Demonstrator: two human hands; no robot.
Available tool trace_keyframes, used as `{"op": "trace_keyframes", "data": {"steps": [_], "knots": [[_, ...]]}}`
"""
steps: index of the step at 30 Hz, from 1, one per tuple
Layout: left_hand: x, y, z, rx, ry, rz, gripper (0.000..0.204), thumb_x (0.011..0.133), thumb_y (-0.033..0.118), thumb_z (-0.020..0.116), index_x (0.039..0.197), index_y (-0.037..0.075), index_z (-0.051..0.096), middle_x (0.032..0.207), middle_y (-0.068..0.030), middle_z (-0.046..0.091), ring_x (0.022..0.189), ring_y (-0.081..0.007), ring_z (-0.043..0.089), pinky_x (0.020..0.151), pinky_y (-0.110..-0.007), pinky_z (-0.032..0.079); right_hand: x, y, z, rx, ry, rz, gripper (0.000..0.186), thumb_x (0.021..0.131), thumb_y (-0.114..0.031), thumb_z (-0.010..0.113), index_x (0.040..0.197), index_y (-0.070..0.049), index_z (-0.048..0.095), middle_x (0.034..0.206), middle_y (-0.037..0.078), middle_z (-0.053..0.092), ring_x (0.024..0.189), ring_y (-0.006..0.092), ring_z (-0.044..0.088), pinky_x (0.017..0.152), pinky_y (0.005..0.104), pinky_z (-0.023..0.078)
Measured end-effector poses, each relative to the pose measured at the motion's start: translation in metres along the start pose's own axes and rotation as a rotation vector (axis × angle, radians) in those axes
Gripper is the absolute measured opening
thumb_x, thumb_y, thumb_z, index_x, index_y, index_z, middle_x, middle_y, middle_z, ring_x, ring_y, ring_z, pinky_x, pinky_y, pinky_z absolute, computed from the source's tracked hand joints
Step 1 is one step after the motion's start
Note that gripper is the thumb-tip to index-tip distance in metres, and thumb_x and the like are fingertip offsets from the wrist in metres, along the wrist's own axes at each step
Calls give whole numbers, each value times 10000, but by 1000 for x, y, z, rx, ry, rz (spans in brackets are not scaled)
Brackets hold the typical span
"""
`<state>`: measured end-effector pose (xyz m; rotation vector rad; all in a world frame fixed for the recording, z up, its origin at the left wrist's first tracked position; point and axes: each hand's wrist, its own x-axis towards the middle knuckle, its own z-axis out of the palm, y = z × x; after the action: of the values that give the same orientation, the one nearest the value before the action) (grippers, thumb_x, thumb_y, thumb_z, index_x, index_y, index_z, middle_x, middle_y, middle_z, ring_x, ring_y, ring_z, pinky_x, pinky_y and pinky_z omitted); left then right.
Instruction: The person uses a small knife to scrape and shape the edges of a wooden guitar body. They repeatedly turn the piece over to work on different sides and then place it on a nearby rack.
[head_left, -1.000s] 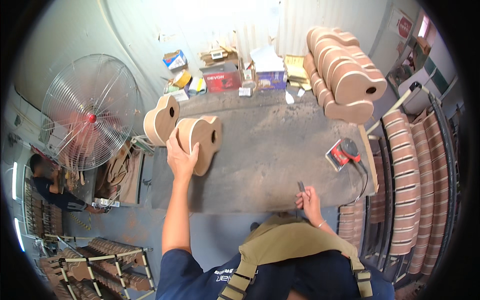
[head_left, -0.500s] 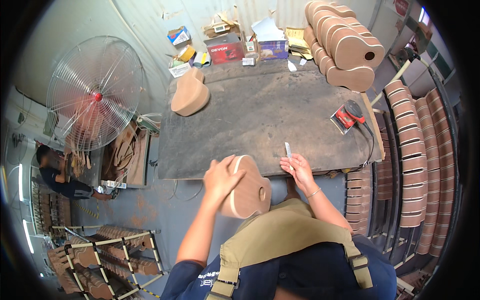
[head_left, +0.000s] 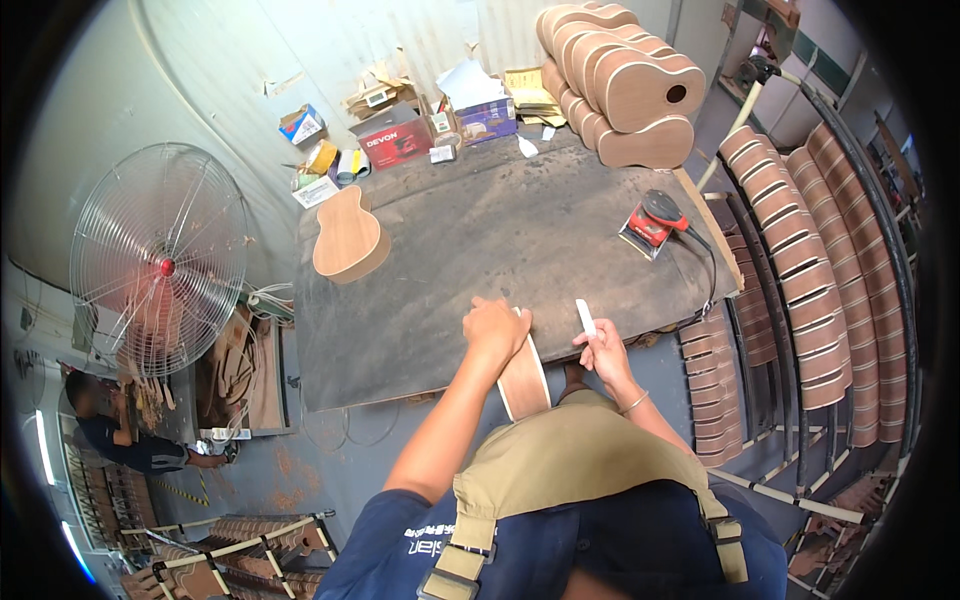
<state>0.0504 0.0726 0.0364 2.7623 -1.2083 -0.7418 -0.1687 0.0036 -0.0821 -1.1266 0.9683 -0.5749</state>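
Note:
My left hand (head_left: 494, 328) is closed over the far end of a small wooden ukulele body (head_left: 524, 380). The body stands on edge between my apron and the bench's near edge, its pale-bound side turned up. To its right, my right hand (head_left: 604, 352) pinches a slim, flat white tool (head_left: 585, 317) that points up and away, apart from the wood. What kind of tool it is cannot be made out. Another ukulele body (head_left: 347, 238) lies flat on the dark bench (head_left: 440, 240) at the left.
A red and black sander (head_left: 655, 222) sits at the bench's right with its cord hanging. Stacked bodies (head_left: 640, 90) stand at the back right, boxes (head_left: 395, 140) along the wall. A large fan (head_left: 165, 265) and another person (head_left: 120, 430) are at left; a loaded rack (head_left: 790, 260) is at right.
The ukulele body has turned from showing its face with the soundhole to showing its side. My left hand has shifted right with it. The view has swung to the right.

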Motion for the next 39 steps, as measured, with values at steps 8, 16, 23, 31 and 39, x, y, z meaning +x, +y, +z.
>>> {"op": "trace_keyframes", "data": {"steps": [8,16,23,31,39], "knots": [[-80,-77,-8,-672,17,871,462,1004,273,699,1404,43,673,1522,-249,573,1407,-385,559,1313,-505,195,38,-41,38,-283,-211,-186,152,1026,-115,685,1110,10,668,1061,104,743,764,130,655,680,272,533],[7,-131,-10,-535,487,473,312,893,86,790,1201,83,742,1031,-108,660,947,-251,660,837,-371,536,89,-87,121,-709,-478,-463,107,853,-121,790,931,-55,820,825,122,701,739,259,674,705,360,538],[67,-139,31,-774,-46,349,134,927,26,726,1053,33,770,886,-102,709,813,-255,688,737,-371,547,130,-70,129,-793,-659,-341,86,859,-101,784,922,-53,815,887,136,744,810,272,705,719,385,526],[-44,-114,-34,-545,75,533,107,868,-30,675,946,14,733,934,-181,717,878,-404,708,764,-473,564,38,-139,112,-647,-762,-458,114,848,-107,760,936,-50,806,892,179,752,811,331,729,756,393,566],[37,-123,11,-559,228,433,81,883,-19,692,939,20,735,888,-187,708,790,-399,687,712,-445,550,111,-99,134,-807,-712,-409,112,859,-114,732,934,-32,748,923,157,731,867,385,679,782,422,560]]}}
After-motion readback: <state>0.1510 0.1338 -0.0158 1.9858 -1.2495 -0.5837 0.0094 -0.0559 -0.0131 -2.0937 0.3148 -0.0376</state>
